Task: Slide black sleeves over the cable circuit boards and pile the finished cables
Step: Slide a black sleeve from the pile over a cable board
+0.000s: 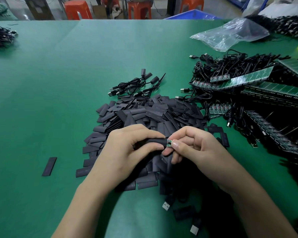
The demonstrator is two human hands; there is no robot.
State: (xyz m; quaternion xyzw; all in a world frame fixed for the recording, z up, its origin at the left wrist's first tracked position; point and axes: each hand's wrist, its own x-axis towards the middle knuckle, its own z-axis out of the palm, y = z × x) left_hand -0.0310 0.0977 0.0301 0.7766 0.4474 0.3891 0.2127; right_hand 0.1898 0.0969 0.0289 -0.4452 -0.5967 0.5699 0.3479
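Clear plastic bag [230,34], orange stools [77,10]

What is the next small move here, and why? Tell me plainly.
Probably slide the black sleeve rightward with the left hand over the circuit board: the green board shows bare past the sleeve's end, pinched by the right hand.

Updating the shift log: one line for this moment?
step: sleeving | left hand grips black flat sleeve | right hand pinches small green circuit board | board partly uncovered
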